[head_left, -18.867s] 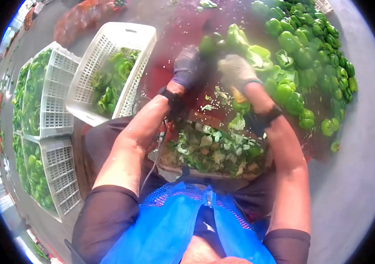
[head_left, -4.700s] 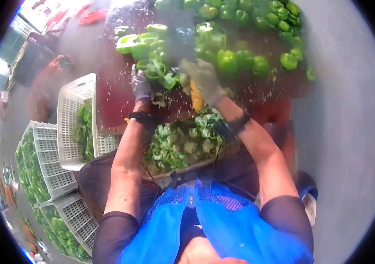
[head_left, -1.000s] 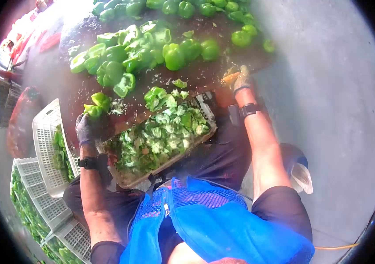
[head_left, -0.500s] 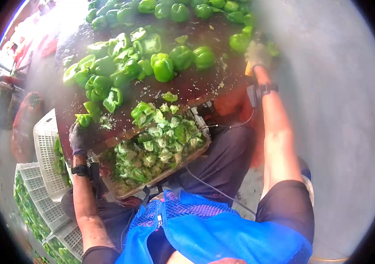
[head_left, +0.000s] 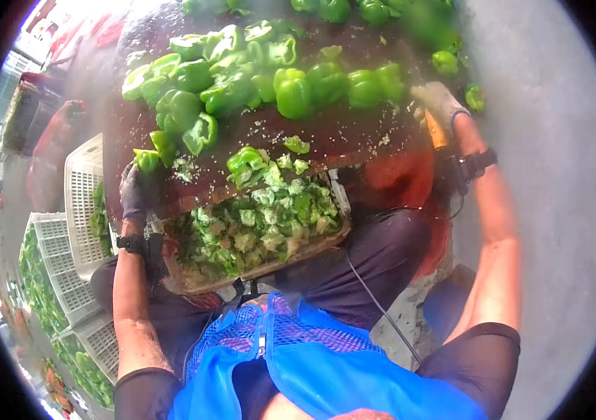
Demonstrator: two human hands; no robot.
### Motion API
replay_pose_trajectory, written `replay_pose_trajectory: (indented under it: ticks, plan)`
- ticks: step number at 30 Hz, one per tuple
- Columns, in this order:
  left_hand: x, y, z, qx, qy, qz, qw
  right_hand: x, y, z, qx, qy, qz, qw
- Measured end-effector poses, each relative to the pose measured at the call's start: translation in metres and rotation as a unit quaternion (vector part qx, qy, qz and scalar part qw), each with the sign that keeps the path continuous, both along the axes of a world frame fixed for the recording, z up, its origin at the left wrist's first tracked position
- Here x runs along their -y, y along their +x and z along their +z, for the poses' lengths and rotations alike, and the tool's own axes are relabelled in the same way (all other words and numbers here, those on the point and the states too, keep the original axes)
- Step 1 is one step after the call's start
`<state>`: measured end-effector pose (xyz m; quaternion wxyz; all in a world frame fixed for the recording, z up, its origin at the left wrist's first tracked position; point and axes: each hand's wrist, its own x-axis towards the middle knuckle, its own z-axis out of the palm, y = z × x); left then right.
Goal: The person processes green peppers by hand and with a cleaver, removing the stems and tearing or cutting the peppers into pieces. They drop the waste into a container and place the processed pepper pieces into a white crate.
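Observation:
My left hand (head_left: 131,190), gloved, rests at the left edge of the dark tabletop (head_left: 238,133). Its fingers are stretched out, with the tips against a cut green pepper piece (head_left: 146,160). On the right side of the table, my gloved right hand (head_left: 442,105) is closed around an orange-handled knife (head_left: 436,130), whose blade I cannot make out. Just left of that hand, a whole green pepper (head_left: 389,81) stands at the end of a row. Cut pepper halves (head_left: 178,110) are heaped toward the left. A hollowed pepper (head_left: 245,165) lies at the near edge.
Below the table edge, a crate (head_left: 270,269) holds pepper cores and scraps. White plastic baskets (head_left: 87,210) with green peppers stand at the left. Further whole peppers (head_left: 334,10) lie at the far side. A cable (head_left: 382,308) crosses near my legs.
My right hand has come nearer, and a whole pepper now sits at the right end of the row. The view has shifted; my left hand stays beside the same cut piece.

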<state>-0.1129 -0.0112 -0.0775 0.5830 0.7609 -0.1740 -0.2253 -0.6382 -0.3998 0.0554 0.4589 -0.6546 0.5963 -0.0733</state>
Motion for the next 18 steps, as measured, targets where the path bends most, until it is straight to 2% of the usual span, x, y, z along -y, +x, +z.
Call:
replay_pose_trajectory:
  ticks: [2, 3, 4, 5, 7, 9, 10, 11, 12, 13, 16, 18]
  plan:
    - [0.001, 0.0, 0.0, -0.026, -0.015, 0.001, 1.0, 0.008, 0.005, 0.002, -0.045, 0.003, 0.068, 0.997]
    - [0.002, -0.001, 0.002, -0.028, -0.014, -0.003, 1.0, 0.013, 0.008, 0.003, -0.077, 0.006, 0.04, 0.996]
    - [0.003, 0.0, 0.001, 0.097, 0.055, -0.044, 0.993, 0.023, 0.011, 0.003, -0.086, 0.015, 0.045, 0.995]
    - [0.001, 0.001, 0.0, 0.218, 0.126, -0.083, 0.964, 0.033, 0.013, 0.001, -0.096, 0.026, 0.052, 0.994]
    - [-0.003, 0.003, 0.002, 0.276, 0.162, -0.105, 0.942, 0.044, 0.014, -0.012, -0.066, 0.055, 0.032, 0.996]
    - [0.005, -0.006, 0.002, 0.151, 0.084, -0.058, 0.983, 0.037, 0.024, -0.022, -0.015, -0.003, 0.017, 1.0]
    - [0.005, -0.014, 0.003, 0.087, 0.049, -0.033, 0.994, 0.04, 0.033, -0.026, -0.053, 0.028, 0.008, 0.998]
    - [0.004, -0.019, 0.005, 0.025, 0.012, -0.007, 1.0, 0.031, 0.042, -0.043, -0.043, 0.021, -0.028, 0.998]
    - [0.007, -0.02, 0.011, -0.031, -0.032, 0.023, 0.999, 0.061, 0.037, -0.096, -0.131, -0.103, 0.122, 0.978]
    - [0.011, -0.018, 0.015, -0.087, -0.082, 0.051, 0.992, 0.064, 0.037, -0.1, -0.135, -0.084, 0.115, 0.981]
    - [0.013, -0.019, 0.016, -0.058, -0.096, 0.019, 0.993, 0.057, 0.036, -0.083, -0.083, -0.009, 0.049, 0.995]
    - [0.012, -0.019, 0.015, -0.068, -0.106, 0.018, 0.992, 0.027, 0.037, -0.047, -0.028, 0.012, 0.007, 1.0]
